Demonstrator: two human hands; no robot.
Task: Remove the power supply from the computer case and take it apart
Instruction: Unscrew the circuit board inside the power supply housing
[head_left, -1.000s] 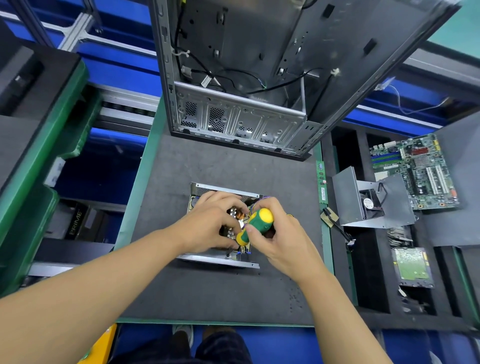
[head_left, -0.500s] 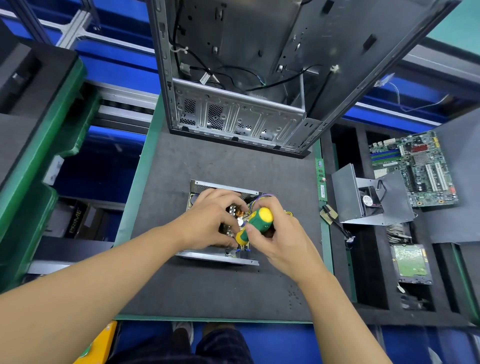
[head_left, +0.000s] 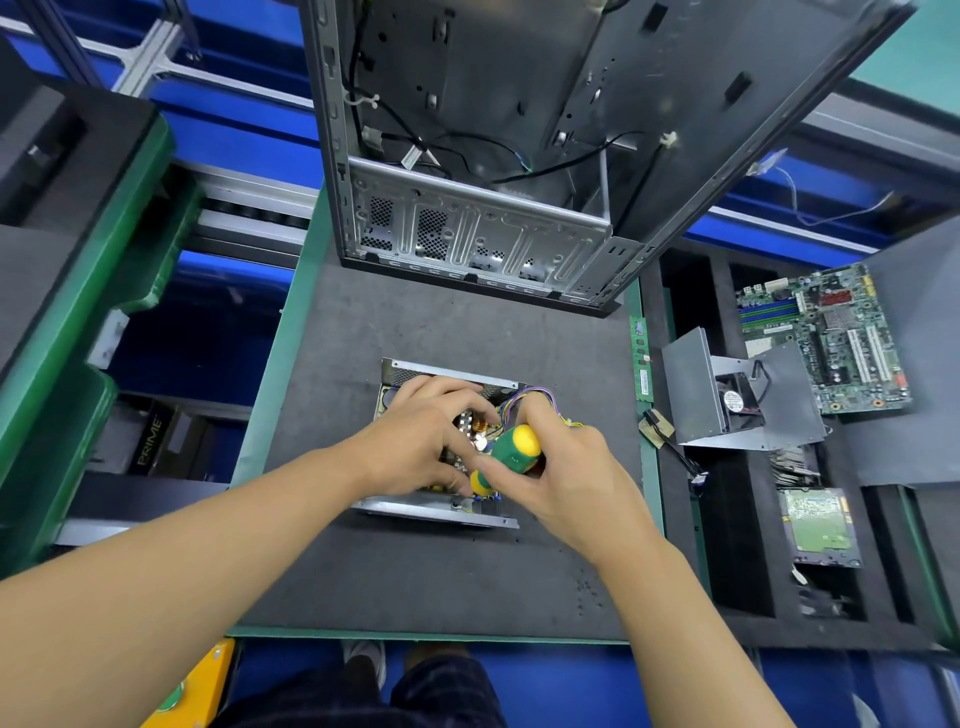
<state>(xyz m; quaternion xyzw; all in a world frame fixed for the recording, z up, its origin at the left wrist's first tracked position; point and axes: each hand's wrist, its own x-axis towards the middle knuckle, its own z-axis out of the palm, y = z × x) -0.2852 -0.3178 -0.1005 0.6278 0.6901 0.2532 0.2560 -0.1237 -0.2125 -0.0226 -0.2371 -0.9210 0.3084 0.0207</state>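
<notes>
While I watch from the head camera, power supply (head_left: 441, 371): opened, lying on the grey mat (head_left: 415, 582), well apart from the computer case (head_left: 467, 234).
Left hand (head_left: 415, 447): laid on the supply's innards, fingers bent; whether it grasps anything I cannot tell.
Right hand (head_left: 571, 483): wrapped round the green-and-yellow screwdriver (head_left: 511, 449), which points down toward the supply's near wall.
Computer case: upright at the mat's far edge.
</notes>
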